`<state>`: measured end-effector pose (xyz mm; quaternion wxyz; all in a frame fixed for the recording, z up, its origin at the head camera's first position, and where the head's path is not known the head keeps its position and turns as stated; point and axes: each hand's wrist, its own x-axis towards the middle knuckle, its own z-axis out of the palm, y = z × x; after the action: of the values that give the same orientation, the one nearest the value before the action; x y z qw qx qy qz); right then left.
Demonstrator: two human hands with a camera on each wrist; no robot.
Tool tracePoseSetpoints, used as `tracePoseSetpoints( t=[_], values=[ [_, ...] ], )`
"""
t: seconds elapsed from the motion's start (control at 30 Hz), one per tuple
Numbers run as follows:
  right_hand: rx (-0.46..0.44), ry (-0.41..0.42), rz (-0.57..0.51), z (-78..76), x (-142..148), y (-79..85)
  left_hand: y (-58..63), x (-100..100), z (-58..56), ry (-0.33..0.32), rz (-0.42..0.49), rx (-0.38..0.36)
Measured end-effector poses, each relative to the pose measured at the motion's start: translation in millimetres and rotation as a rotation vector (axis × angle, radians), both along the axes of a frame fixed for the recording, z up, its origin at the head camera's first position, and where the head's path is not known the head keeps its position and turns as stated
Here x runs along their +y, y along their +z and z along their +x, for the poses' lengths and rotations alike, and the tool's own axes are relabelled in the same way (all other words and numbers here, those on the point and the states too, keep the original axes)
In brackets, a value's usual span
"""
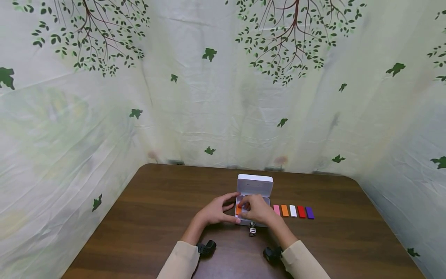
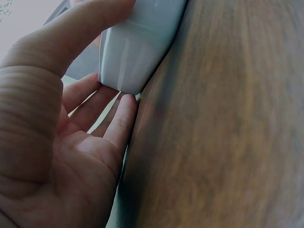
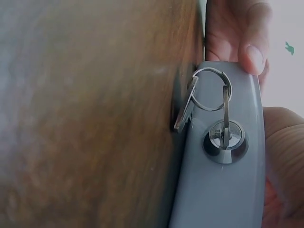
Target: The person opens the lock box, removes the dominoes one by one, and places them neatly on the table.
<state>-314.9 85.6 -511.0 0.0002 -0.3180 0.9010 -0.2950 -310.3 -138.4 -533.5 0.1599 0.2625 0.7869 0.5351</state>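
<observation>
In the head view a white lockable metal box (image 1: 255, 185) stands on the table with its lid up. My left hand (image 1: 219, 211) holds its left end; in the left wrist view the thumb (image 2: 71, 35) lies on the front wall and the fingers touch the end wall. My right hand (image 1: 258, 209) reaches into the box, its thumb and index finger at the two ends of an orange block (image 1: 238, 209) near the left wall. The hand hides much of the box's inside. A key (image 3: 226, 114) sits in the front lock, with a second key (image 3: 186, 107) hanging from its ring.
To the right of the box lies a row of small flat blocks: pink (image 1: 277, 210), orange (image 1: 285, 210), white (image 1: 293, 211), red (image 1: 301, 212) and purple (image 1: 309, 212). The brown wooden table (image 1: 167, 193) is surrounded by a leaf-patterned curtain (image 1: 209, 104).
</observation>
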Motion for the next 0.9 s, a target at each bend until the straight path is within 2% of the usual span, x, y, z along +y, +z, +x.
tracePoseSetpoints(
  t=[0.57, 0.9],
  values=[
    [0.000, -0.021, -0.017, 3.4, 12, 4.7, 0.1, 1, -1.7, -0.026, 0.022, 0.031],
    [0.025, 0.003, -0.027, 3.5, 27, 12.4, 1.8, 1, -0.5, -0.011, 0.009, 0.011]
  ],
)
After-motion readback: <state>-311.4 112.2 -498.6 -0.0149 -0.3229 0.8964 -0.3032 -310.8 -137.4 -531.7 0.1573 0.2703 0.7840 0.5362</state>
